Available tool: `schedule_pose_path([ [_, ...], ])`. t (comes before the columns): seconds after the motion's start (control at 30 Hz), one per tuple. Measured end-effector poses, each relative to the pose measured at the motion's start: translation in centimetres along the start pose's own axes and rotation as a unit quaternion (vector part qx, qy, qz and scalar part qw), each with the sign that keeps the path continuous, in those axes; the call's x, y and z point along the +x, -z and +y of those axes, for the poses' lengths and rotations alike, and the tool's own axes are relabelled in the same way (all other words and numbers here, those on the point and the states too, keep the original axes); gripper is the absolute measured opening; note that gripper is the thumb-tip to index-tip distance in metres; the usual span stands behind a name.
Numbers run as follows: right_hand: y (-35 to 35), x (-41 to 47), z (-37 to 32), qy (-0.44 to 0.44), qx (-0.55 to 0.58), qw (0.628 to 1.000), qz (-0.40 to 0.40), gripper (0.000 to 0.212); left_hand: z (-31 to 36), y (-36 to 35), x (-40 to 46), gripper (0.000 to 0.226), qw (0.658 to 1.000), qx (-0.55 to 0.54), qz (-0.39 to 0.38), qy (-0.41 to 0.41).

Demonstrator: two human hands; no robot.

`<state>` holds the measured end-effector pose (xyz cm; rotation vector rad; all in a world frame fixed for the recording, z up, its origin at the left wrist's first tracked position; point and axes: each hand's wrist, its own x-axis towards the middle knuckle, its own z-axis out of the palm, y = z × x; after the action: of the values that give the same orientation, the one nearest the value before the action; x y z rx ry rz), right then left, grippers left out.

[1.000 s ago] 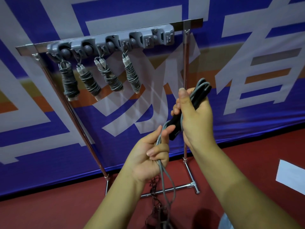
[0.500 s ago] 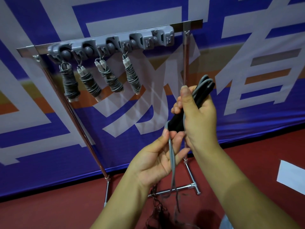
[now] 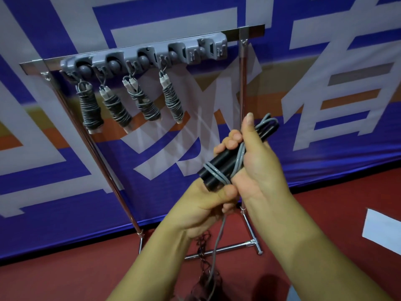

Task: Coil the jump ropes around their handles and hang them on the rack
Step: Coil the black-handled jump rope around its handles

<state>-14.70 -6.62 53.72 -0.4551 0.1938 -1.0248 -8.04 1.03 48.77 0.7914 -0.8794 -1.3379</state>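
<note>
Left hand (image 3: 208, 205): moved up from below the handles to their lower end, fingers now curled round the cord there.
Grey cord (image 3: 217, 173): a turn now wraps the black handles (image 3: 225, 161)' lower end; before it hung straight.
Slack: hangs from the left fist.

We reach both bare forearms up from the lower edge toward the middle of the view. Our right hand (image 3: 258, 161) is raised, thumb pointing straight up, fingers curled round the black handles (image 3: 219, 168) it grips. Our left hand (image 3: 204, 205) sits just below, touching the right at the thumb, its fingers closed on the grey rope (image 3: 219, 233).
</note>
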Motion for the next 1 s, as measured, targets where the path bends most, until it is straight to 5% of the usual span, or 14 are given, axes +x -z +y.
schedule_pose_path([
  [0.13,-0.4,-0.3,-0.8,-0.102,0.035,0.994,-0.020,0.024,1.6,0.8,-0.1,0.022,0.976,0.214,0.048,-0.012],
  [0.2,-0.4,-0.7,-1.3,-0.131,0.021,0.991,-0.029,0.027,2.7,1.4,-0.3,0.031,0.946,0.310,0.091,-0.008],
  [0.3,0.0,-0.9,-1.5,-0.150,-0.017,0.988,-0.046,0.032,4.1,2.2,-0.6,0.023,0.927,0.358,0.107,-0.037],
  [0.63,1.6,-2.1,-0.2,-0.018,-0.227,0.971,-0.069,0.020,5.3,2.1,-1.4,0.012,0.822,0.552,0.140,0.003],
  [0.87,2.6,-1.6,1.1,0.092,-0.321,0.942,-0.029,0.021,3.9,0.4,-1.9,0.011,0.807,0.565,0.173,-0.005],
  [1.0,2.6,-1.6,1.4,0.085,-0.279,0.956,-0.004,0.017,2.6,-0.8,-2.0,0.034,0.726,0.650,0.214,-0.061],
])
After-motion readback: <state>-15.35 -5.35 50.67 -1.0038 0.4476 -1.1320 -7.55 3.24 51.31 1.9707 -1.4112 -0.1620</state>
